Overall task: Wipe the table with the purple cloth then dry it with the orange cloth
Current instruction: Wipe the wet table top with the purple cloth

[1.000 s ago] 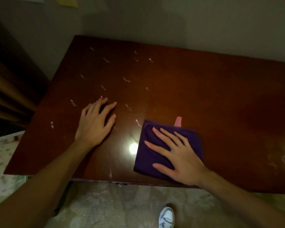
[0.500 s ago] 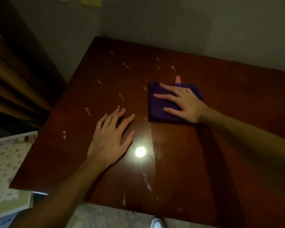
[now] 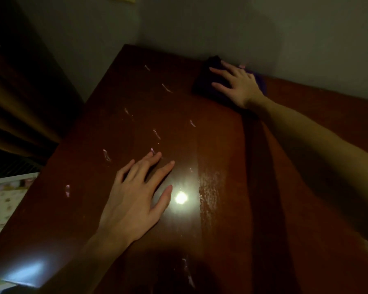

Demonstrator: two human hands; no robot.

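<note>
Reaching far across the glossy reddish-brown wooden table (image 3: 306,166), the right hand (image 3: 240,85) lies flat, fingers spread, on the folded purple cloth (image 3: 206,85) at the far edge beside the wall. The left hand (image 3: 136,200) rests open, palm down, among pale smears (image 3: 157,134).

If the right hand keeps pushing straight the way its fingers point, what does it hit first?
Most likely the grey wall. The right hand lies flat on the folded purple cloth at the far edge of the dark red-brown wooden table, which appears to meet that wall; depth is uncertain.
</note>
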